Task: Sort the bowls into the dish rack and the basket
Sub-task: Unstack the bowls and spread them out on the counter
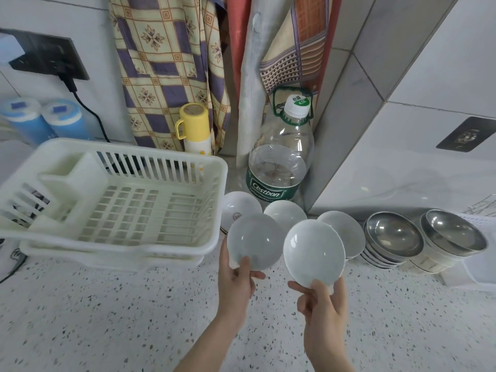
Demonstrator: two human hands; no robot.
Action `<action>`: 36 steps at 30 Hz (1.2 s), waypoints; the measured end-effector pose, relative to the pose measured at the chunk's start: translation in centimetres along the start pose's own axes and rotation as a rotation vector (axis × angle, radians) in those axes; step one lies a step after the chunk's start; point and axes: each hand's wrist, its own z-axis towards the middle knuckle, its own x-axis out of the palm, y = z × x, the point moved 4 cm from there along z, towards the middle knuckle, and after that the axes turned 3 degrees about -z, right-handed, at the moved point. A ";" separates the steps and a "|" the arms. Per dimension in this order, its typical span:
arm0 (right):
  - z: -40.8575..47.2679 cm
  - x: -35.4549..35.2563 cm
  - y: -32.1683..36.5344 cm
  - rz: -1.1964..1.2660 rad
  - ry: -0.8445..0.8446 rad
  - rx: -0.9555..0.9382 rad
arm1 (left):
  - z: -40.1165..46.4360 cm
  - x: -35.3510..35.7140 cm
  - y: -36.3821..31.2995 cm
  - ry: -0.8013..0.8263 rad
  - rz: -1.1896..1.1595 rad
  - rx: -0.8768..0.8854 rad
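My left hand point(237, 280) pinches the near rim of a white ceramic bowl point(255, 241), held tilted above the counter just right of the cream dish rack point(112, 202). Another white bowl point(312, 253) is tilted toward me, its lower rim gripped by my right hand point(322, 304). Behind them, three more white bowls point(240, 208) point(285, 214) point(345, 232) lean along the back of the counter. To their right stand a stack with a steel bowl on top point(393, 236) and a second steel bowl stack point(453, 234). The rack holds no bowls. No basket can be made out.
A large clear water bottle point(280, 157) stands behind the bowls by the tiled wall corner. A yellow flask point(194, 130) and hanging cloths are at the back. A translucent plastic container edge point(480, 272) shows at far right. The speckled counter point(107, 318) stretches in front.
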 end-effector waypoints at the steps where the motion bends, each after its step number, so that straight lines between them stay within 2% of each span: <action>1: -0.4 -0.7 -0.6 -0.013 -0.020 0.013 | -0.5 -0.6 0.3 -0.016 0.013 -0.002; 6: -0.7 -2.7 -3.4 -0.128 -0.069 0.123 | -2.5 -3.6 2.4 -0.114 0.081 -0.067; 11: -0.1 -2.4 -5.5 -0.176 -0.017 0.247 | -3.0 -5.6 3.6 -0.191 0.120 -0.105; 20: 1.6 -1.0 -6.1 -0.215 0.043 0.278 | -1.4 -6.7 3.8 -0.187 0.200 -0.115; 36: 2.4 -0.3 -6.9 -0.219 0.102 0.334 | -0.8 -6.8 4.5 -0.159 0.171 -0.185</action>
